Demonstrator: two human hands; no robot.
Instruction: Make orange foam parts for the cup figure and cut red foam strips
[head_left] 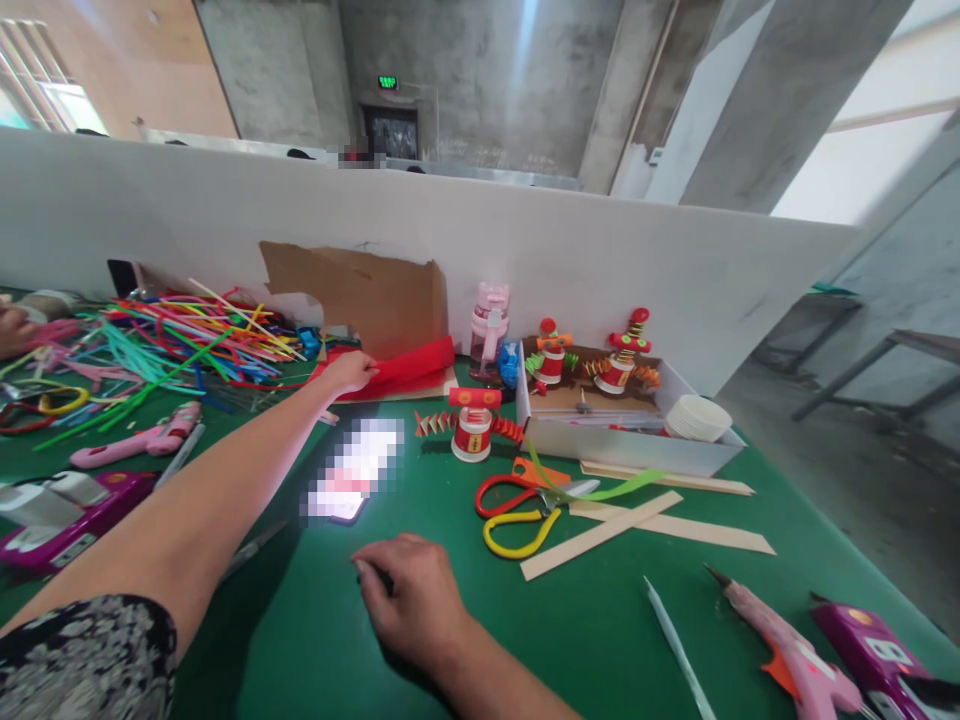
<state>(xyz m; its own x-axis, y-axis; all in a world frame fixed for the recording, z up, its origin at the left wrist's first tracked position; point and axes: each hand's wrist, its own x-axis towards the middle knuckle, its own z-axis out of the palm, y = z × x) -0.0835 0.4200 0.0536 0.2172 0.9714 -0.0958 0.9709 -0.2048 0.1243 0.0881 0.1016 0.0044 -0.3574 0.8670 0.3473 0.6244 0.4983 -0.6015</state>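
Partly covers the red sheet [412, 368] with the left hand [349, 373], at the far side of the desk [300, 640] before a torn piece of cardboard [390, 300]. Cannot tell from this angle whether to call that grip a pinch or a mere touch. Holds the right hand [412, 595] low on the near side of the phone [352, 470], loosely curled, with a narrow gap between thumb and forefinger; cannot see into the palm, so cannot tell whether to call that grip bare or filled. Makes out the phone only as blurred blocks, save for one near corner. Covers part of a slim tool [259, 546] with the left forearm [247, 470]. Loses a purple power strip [127, 492] and another person's hand [11, 328] at the left edge, and a pink glue gun [791, 650] at the bottom. Cannot separate piece from piece in the tangled pile of coloured sticks [217, 335]. Finds a red cup figure [472, 440] just beside the phone, and behind it a pink bottle [491, 325]. Meets, farther right, a white box [630, 445] with two more figures [551, 365] inside, then scissors [551, 503] lying partly under a green strip [630, 488], near crossed wooden strips [592, 542].
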